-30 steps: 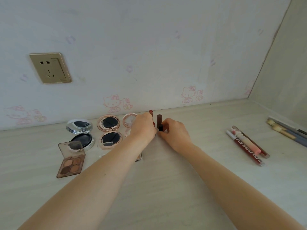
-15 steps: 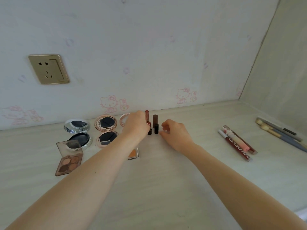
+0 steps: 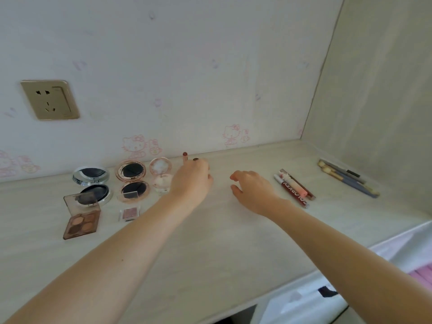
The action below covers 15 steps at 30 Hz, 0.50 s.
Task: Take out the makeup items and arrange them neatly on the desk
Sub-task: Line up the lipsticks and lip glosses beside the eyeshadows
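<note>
Two upright lipsticks stand near the back wall, a pink-red one (image 3: pixel 185 155) and a dark brown one (image 3: pixel 195 159); only their tops show above my left hand (image 3: pixel 191 181), whose fingers curl round them. My right hand (image 3: pixel 252 188) hovers over the desk (image 3: pixel 210 253) to their right, fingers loosely bent, holding nothing. Left of the lipsticks lie an open silver compact (image 3: pixel 91 181), an open rose-gold compact (image 3: pixel 132 181), a small pink compact (image 3: pixel 161 174), a brown eyeshadow palette (image 3: pixel 81 218) and a small single eyeshadow (image 3: pixel 129 213).
Red and pink lip tubes (image 3: pixel 294 190) lie right of my right hand. Grey and cream pencils (image 3: pixel 348 177) lie by the right side wall. A gold wall socket (image 3: pixel 50 99) sits at the upper left. The desk's front edge runs along the lower right, above white and pink fabric (image 3: pixel 409 265).
My right hand has let go of the dark brown lipstick and moved right, away from it. My left hand stays at the lipsticks and now covers both.
</note>
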Motion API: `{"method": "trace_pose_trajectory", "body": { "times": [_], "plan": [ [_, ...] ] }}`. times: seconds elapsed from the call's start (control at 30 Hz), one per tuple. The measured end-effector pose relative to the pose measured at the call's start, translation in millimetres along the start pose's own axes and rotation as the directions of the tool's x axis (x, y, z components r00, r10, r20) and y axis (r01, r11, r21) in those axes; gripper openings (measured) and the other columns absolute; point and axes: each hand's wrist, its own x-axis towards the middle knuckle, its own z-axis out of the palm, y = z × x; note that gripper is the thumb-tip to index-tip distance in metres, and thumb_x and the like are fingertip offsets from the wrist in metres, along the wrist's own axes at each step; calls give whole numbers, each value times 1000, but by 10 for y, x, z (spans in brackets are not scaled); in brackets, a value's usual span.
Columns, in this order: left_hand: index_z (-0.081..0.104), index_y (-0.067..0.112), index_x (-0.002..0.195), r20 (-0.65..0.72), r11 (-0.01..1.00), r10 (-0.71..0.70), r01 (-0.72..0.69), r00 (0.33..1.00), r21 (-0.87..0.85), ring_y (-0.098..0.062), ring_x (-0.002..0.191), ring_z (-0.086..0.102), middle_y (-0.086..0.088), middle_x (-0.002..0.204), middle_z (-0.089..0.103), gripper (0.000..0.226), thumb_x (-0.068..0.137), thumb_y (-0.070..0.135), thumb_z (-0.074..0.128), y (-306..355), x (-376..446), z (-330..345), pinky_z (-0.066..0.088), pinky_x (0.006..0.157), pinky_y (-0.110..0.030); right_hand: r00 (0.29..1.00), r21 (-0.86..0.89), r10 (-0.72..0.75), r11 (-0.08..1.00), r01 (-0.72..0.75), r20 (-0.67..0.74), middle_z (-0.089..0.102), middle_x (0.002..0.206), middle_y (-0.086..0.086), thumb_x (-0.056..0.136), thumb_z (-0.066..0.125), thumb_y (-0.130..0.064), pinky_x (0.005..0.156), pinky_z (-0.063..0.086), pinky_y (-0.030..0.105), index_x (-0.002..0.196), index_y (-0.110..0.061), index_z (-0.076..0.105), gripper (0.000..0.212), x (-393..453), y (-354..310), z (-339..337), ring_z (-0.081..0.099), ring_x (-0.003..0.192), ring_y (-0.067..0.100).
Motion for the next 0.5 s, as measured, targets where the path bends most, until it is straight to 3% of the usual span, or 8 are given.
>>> {"method": "trace_pose_trajectory", "body": {
  "times": [0.13,0.27,0.4,0.5],
  "plan": [
    [59,10,108,33,994,105,-105,994,7,-32,93,61,-9,99,66,22,89,15,48,329,-112,191,54,75,-41,999,-82,16,996,-19,-48,62,122,5,96,46,-29,91,46,37,127,-17,54,35,-286,272,-181,52,117,23],
    [59,12,108,79,979,203,-205,976,8,-29,94,60,-6,101,66,23,89,16,47,646,-201,424,53,76,-41,996,-90,76,993,-81,-51,55,128,8,96,46,-26,98,45,40,126,-14,55,33,-553,584,-335,42,129,25],
    [59,15,110,99,962,271,-272,958,3,-30,101,59,-5,106,67,25,88,19,47,961,-206,625,52,78,-39,989,-82,144,986,-147,-34,58,113,9,95,45,-24,86,48,43,122,-13,54,31,-785,914,-481,52,108,28],
    [59,16,113,108,949,315,-316,943,-9,-29,106,58,-4,110,66,28,88,20,47,1149,-155,762,51,79,-38,980,-85,196,976,-198,-39,60,104,6,97,42,-27,86,48,41,115,-13,58,27,-925,1144,-566,52,105,25]
  ]
}}
